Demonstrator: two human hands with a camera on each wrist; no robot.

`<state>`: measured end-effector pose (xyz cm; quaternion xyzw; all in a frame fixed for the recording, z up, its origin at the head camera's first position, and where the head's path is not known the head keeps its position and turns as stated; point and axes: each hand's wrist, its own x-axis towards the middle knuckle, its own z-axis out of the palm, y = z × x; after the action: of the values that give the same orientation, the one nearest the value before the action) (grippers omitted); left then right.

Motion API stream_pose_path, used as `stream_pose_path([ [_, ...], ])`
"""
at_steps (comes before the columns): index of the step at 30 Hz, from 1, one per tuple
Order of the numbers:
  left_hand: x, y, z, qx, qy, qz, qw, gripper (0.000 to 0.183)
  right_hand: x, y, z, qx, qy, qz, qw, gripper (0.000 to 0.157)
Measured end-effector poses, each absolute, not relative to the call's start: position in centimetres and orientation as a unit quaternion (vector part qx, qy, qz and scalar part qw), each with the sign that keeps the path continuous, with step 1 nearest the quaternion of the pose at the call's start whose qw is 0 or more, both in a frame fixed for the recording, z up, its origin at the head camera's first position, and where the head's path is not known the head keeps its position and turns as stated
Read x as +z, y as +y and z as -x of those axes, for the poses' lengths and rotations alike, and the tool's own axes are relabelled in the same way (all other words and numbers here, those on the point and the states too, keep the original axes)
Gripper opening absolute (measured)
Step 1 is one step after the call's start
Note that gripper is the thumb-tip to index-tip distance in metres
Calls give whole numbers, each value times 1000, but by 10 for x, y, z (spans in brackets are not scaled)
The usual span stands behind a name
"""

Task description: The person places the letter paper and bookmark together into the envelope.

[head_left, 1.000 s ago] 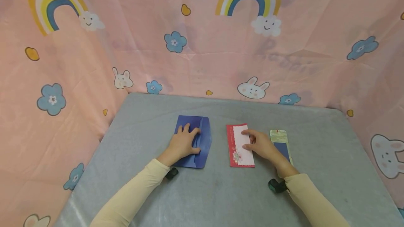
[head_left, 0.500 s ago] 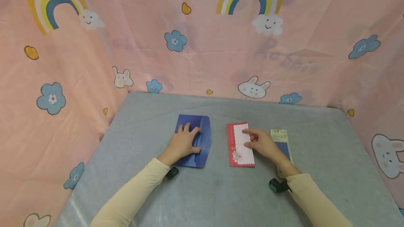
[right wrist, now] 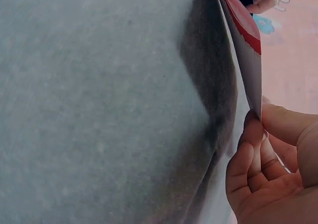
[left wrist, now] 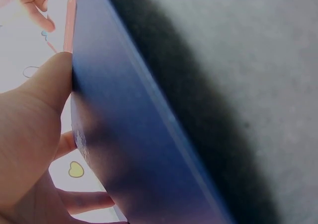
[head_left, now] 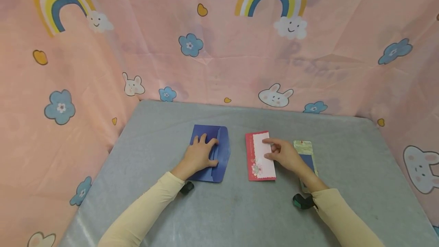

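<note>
In the head view, a blue envelope (head_left: 224,155) lies with its flap toward the right. My left hand (head_left: 199,153) rests on it with spread fingers, the thumb at the flap's crease. The left wrist view shows the thumb (left wrist: 57,75) and fingertips against the blue paper (left wrist: 124,114). To the right is a red and white card (head_left: 262,155) with a flower print in its lower corner. My right hand (head_left: 286,157) pinches the card's right edge between thumb and fingers. In the right wrist view, the card (right wrist: 248,65) is held tilted, its shadow on the cloth.
A slim green and blue printed piece (head_left: 303,148) lies right of the card, partly under my right forearm. The grey cloth-covered table (head_left: 236,216) is walled by a pink printed curtain (head_left: 219,68).
The red and white card has shifted slightly away and to the left in my right hand. My left hand and the envelope have stayed in place.
</note>
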<state>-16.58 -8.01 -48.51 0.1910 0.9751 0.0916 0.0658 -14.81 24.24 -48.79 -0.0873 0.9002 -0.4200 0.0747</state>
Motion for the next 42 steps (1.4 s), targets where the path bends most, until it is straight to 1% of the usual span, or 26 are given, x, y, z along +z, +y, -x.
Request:
stream_pose_path([
  [36,-484,-82,165,91,974,-200,48,66,-488,223,147,-446,887,101,62,45],
  [42,-483,-81,165,90,974,-200,51,66,-488,220,148,-440,890,96,69,47],
])
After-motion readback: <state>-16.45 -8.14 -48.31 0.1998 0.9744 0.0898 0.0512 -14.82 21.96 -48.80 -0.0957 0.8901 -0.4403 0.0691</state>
